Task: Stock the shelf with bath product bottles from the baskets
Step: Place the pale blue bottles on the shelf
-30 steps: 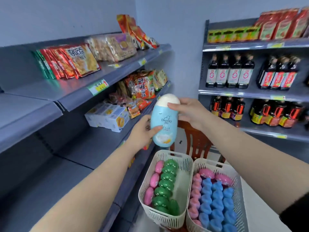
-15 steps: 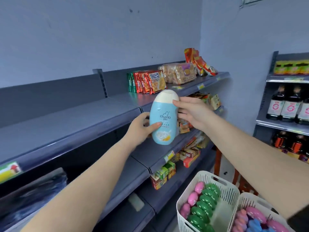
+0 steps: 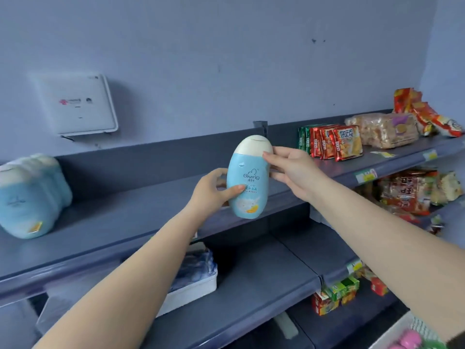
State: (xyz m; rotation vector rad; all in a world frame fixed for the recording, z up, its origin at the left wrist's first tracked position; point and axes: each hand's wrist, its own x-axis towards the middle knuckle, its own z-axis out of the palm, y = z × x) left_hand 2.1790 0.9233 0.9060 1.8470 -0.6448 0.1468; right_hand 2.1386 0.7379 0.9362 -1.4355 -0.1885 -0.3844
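Observation:
A light blue bath bottle [image 3: 247, 178] with a cream cap is held upright in front of the grey top shelf [image 3: 130, 217]. My left hand [image 3: 211, 191] grips its lower body, thumb across the label. My right hand [image 3: 293, 170] pinches it near the cap and upper side. At the shelf's far left stand several matching blue bottles [image 3: 30, 195] in a row. Only a corner of a white basket [image 3: 402, 331] with a pink cap [image 3: 409, 340] shows at the bottom right.
Snack packs [image 3: 334, 143] and wrapped bread [image 3: 382, 129] fill the top shelf's right end. More snacks [image 3: 412, 192] sit on the shelf below. A plastic-wrapped white tray [image 3: 193, 280] lies on the middle shelf. A white box [image 3: 78, 104] hangs on the wall.
My view has swung left and up along the shelf. Both hands carried the bottle along, still held the same way. The row of blue bottles came into sight; the baskets dropped almost out of view.

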